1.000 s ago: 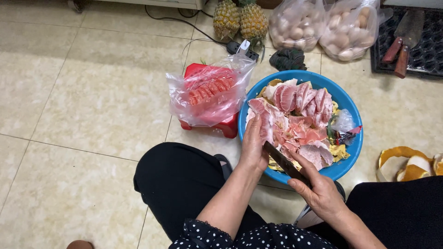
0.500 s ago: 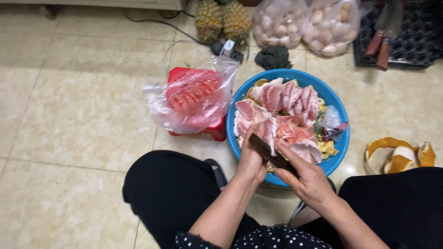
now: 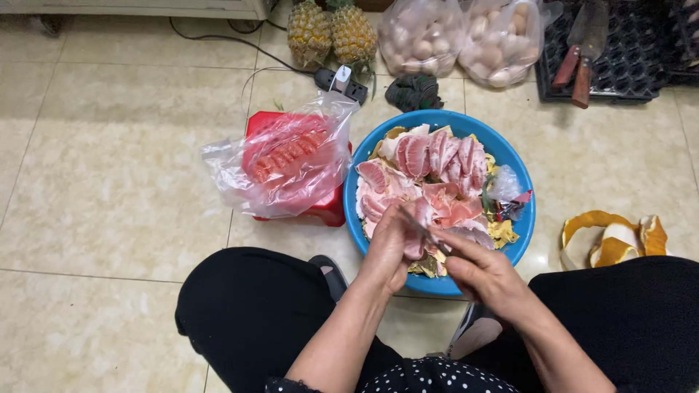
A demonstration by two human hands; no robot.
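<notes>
A blue basin (image 3: 524, 218) on the tiled floor holds pink pomelo segments (image 3: 437, 156) and bits of yellow-white peel. Over its near rim my left hand (image 3: 386, 247) grips one pink segment (image 3: 416, 233). My right hand (image 3: 480, 269) holds a thin knife (image 3: 421, 225) whose blade touches that segment. Both hands are close together above the near part of the basin.
A clear plastic bag (image 3: 284, 164) with peeled pink segments lies on a red stool (image 3: 328, 211) left of the basin. Two pineapples (image 3: 331, 33), two bags of eggs (image 3: 466, 40), a power strip (image 3: 338, 81), a dark tray with cleavers (image 3: 582, 58) and orange-yellow peel (image 3: 611, 240) surround it.
My hands have drawn toward me, from the middle of the basin to its near rim. The knife blade has come onto the segment in my left hand.
</notes>
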